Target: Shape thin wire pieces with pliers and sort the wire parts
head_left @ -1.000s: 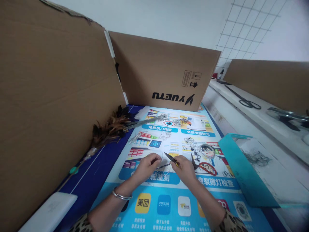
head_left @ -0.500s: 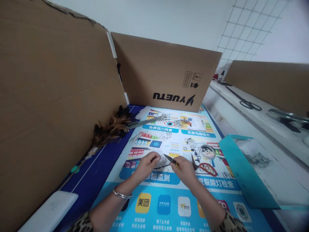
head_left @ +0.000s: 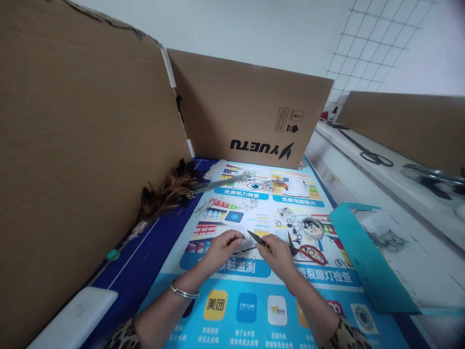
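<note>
My left hand (head_left: pixel 222 248) is closed in a pinch, a silver bangle on its wrist. Whatever sits between those fingertips is too fine to make out. Wrapped in my right hand (head_left: pixel 278 256) are pliers with dark, pointed jaws (head_left: pixel 257 237), aimed left at the left fingertips with a small gap between. Thin loose wire pieces (head_left: pixel 247 260) lie on the printed mat (head_left: pixel 232 288) under the hands. Beside my right hand rest red-handled scissors (head_left: pixel 313 255), partly covered by it. A round container (head_left: pixel 313 229) and several small black rings (head_left: pixel 297 232) are just beyond.
Cardboard panels (head_left: pixel 247 106) stand at the back and left. Wire lengths (head_left: pixel 228 182) and brown feathers (head_left: pixel 167 191) lie at the left. A teal box (head_left: pixel 374 266) with tangled wire (head_left: pixel 387 241) is at the right. More scissors (head_left: pixel 368 152) lie on the white ledge (head_left: pixel 392 179).
My left fingertips have shifted slightly to the right, nearer the pliers' jaws. My right hand and the pliers stay almost where they were.
</note>
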`<move>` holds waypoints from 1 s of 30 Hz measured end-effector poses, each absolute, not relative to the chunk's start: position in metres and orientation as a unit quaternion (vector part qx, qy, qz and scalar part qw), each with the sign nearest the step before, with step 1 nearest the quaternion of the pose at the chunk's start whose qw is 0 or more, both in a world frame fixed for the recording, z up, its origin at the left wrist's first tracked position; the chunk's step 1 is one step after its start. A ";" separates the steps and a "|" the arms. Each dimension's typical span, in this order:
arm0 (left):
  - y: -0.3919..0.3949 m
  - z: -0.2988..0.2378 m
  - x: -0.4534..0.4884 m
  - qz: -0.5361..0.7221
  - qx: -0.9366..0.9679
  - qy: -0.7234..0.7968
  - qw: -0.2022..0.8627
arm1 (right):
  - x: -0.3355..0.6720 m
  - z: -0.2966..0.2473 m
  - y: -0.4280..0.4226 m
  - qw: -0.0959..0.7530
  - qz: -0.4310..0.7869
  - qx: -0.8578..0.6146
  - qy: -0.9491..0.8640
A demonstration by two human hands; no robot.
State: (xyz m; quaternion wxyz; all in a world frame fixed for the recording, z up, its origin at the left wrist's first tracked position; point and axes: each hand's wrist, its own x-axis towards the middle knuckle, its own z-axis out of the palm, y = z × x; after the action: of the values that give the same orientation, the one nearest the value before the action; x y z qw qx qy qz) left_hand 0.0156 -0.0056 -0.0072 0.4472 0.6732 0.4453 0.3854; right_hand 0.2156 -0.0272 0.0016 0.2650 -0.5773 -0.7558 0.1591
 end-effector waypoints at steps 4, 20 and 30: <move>-0.007 -0.005 0.018 0.379 0.626 0.437 0.523 | 0.215 0.001 -0.028 0.266 0.160 -0.578 -0.755; -0.010 -0.008 0.021 0.375 0.562 0.431 0.598 | 0.213 0.003 -0.029 0.280 0.187 -0.582 -0.740; -0.013 0.000 0.023 0.387 0.522 0.431 0.626 | 0.214 0.001 -0.029 0.284 0.181 -0.590 -0.734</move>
State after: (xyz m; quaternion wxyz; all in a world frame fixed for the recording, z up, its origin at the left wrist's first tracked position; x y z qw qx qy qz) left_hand 0.0232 -0.0128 0.0000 0.6263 0.5221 0.4307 0.3870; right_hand 0.2140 -0.0286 0.0012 0.2840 -0.5897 -0.7340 0.1811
